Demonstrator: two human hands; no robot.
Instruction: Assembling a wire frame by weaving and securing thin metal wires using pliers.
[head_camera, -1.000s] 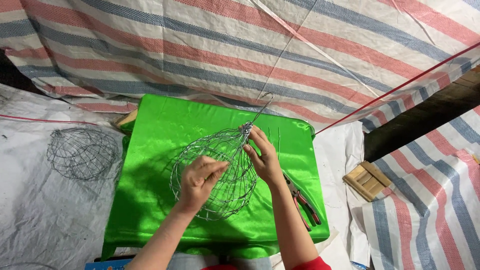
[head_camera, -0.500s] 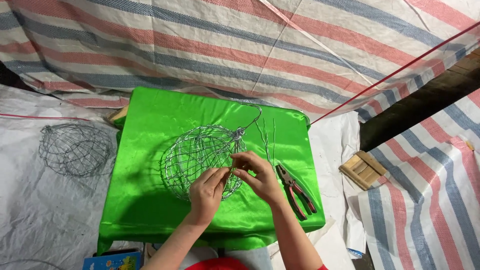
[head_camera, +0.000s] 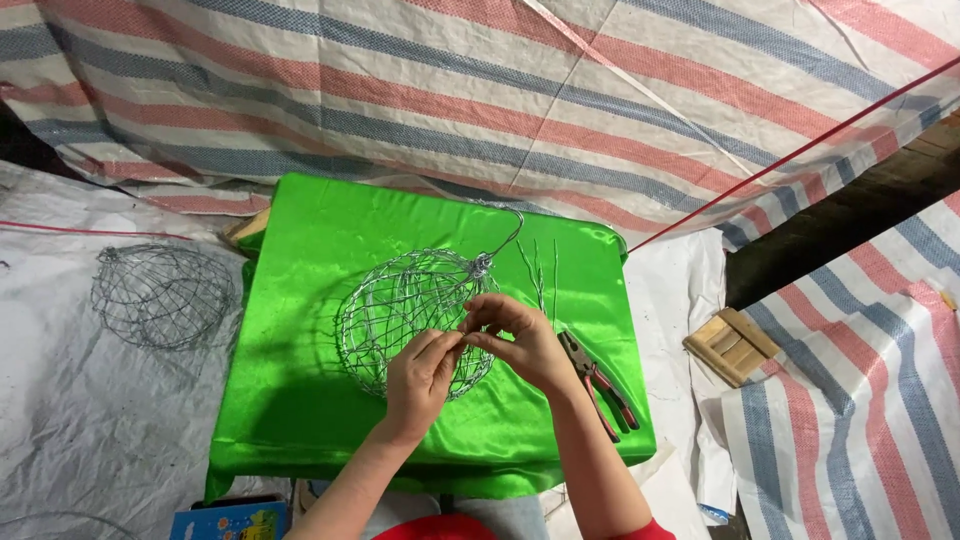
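The person's left hand and right hand meet over the lower right side of a round wire basket that lies on a bright green cloth spread over a small table. The fingertips of both hands come together at one spot on the basket's mesh, the left thumb and forefinger pinched shut on a strand of wire, and the right fingers curled and closed on the same part from the other side, so that the two hands touch each other there. The bulk of the basket sits to the upper left of the fingers, and its gathered neck with a wire hook rises just above and beyond the right fingers. A few loose thin wires lie on the cloth just beyond the right hand. A pair of red-handled pliers rests on the cloth just to the right of the right wrist, apart from the fingers. Well to the left of the hands, off the cloth, a second wire basket lies on a white sheet. A striped tarpaulin hangs beyond the table, and a small wooden block lies on the ground far to the right of the fingers
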